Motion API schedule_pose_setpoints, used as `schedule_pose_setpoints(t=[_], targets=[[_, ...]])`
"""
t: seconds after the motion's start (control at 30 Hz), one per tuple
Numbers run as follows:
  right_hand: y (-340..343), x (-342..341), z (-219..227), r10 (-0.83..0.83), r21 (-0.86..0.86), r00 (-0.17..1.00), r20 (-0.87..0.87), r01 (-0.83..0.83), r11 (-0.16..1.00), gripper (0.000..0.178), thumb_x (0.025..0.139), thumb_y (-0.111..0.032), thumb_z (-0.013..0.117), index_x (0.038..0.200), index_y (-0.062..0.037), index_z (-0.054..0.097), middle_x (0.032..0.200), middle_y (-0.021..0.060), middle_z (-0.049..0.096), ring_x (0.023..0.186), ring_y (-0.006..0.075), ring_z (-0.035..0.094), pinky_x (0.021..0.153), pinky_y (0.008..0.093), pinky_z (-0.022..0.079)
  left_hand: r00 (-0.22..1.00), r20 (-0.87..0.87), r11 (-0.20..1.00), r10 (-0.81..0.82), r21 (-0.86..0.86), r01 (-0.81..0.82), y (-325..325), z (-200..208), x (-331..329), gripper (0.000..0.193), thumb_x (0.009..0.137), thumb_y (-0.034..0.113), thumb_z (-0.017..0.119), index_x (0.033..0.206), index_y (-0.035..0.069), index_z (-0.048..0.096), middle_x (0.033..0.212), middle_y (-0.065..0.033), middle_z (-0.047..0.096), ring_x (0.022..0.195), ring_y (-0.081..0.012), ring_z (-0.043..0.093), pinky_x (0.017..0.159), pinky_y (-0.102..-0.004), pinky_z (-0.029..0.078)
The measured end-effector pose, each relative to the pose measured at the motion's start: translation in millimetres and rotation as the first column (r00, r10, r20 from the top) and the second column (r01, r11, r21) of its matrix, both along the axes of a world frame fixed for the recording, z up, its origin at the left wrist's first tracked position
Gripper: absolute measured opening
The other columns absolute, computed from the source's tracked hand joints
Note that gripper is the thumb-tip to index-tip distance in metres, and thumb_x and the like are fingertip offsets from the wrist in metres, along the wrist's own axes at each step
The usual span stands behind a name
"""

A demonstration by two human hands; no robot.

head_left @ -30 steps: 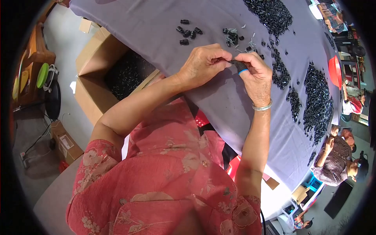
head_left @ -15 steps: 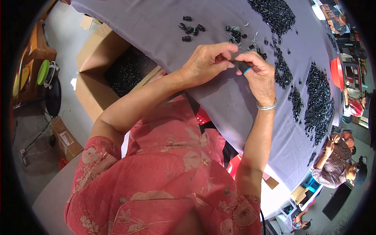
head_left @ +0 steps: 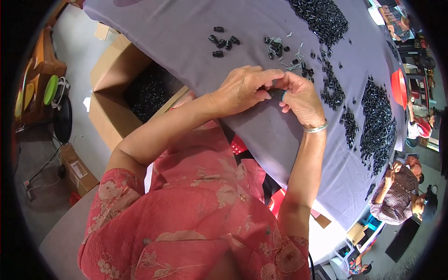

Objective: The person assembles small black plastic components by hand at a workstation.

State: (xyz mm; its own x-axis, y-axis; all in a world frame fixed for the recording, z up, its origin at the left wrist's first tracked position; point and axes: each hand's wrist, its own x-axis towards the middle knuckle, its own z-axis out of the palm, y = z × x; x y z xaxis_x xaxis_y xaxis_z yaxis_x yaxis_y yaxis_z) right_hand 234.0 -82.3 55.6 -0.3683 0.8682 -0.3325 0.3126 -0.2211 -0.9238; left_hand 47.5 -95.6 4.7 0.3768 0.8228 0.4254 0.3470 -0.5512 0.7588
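Over the near part of the cloth-covered table, my left hand [head_left: 245, 91] and my right hand [head_left: 302, 101] meet fingertip to fingertip. Pinched between them is a small black part [head_left: 267, 87], mostly covered by the fingers, so its shape is hard to make out. A black cover with a blue edge [head_left: 278, 94] wraps my right thumb. Just beyond the hands lie small silvery screws [head_left: 298, 53] mixed with black plastic pieces [head_left: 276, 48]. Farther left sits a loose group of short black cylindrical pieces [head_left: 221, 43].
Large heaps of small black pieces [head_left: 322, 21] cover the far side, with another heap [head_left: 377, 123] to the right. An open cardboard box [head_left: 106, 70] holding black pieces stands left of the table. A red basin [head_left: 399, 88] and a seated person [head_left: 396, 193] are at the right.
My right hand has tipped over, its fingers now curled toward the left hand and its thumb beneath. Both hands have come closer together and slightly nearer to me.
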Motion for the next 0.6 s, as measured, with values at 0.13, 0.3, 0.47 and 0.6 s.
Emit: schedule_pose_setpoints(t=[0.13,0.3,0.47,0.6], targets=[[2.3,-0.1,-5.6,0.0,0.008,1.0,0.0,0.0,1.0,0.023,0.073,0.002,0.056,0.095,-0.0014,0.065,0.079,0.0013,0.062,0.058,0.0034,0.052,0.046,0.0163,0.042,0.994,0.104,0.999,-0.027,0.024,0.025,0.2,-3.1,-1.0,0.056,0.07,-0.004,0.071,0.122,0.009,0.057,0.087,-0.0062,0.064,0.081,-0.0267,0.064,0.069,-0.0361,0.052],[6.6,1.7,-5.2,0.006,-0.099,0.999,-0.038,-0.01,0.995,0.031,0.07,0.006,0.049,0.097,-0.0001,0.065,0.079,0.0017,0.06,0.051,0.0041,0.048,0.043,0.0176,0.04,0.984,0.179,0.998,-0.013,-0.062,0.025,0.4,-0.7,-1.8,0.053,0.067,-0.004,0.068,0.117,0.011,0.058,0.08,-0.0074,0.063,0.072,-0.0289,0.063,0.062,-0.0383,0.051],[3.7,-4.7,0.1,0.017,-0.153,0.998,-0.052,-0.025,0.988,0.034,0.07,0.008,0.047,0.098,0.0007,0.064,0.08,0.0028,0.059,0.047,0.0052,0.048,0.041,0.0186,0.04,0.995,0.096,0.999,-0.038,-0.022,0.04,-1.4,2.4,-3.2,0.055,0.067,-0.005,0.068,0.119,0.01,0.057,0.077,-0.0068,0.061,0.07,-0.0281,0.062,0.062,-0.0365,0.05],[6.9,1.6,-9.8,0.065,-0.168,0.995,-0.08,-0.078,0.983,0.038,0.069,0.011,0.045,0.1,0.0009,0.063,0.08,0.0035,0.059,0.048,0.0057,0.05,0.041,0.0192,0.041,0.993,0.102,0.998,-0.056,-0.036,0.06,-1.2,1.6,-1.0,0.06,0.066,-0.007,0.068,0.122,0.009,0.053,0.078,-0.0072,0.06,0.07,-0.0272,0.061,0.062,-0.0355,0.049]])
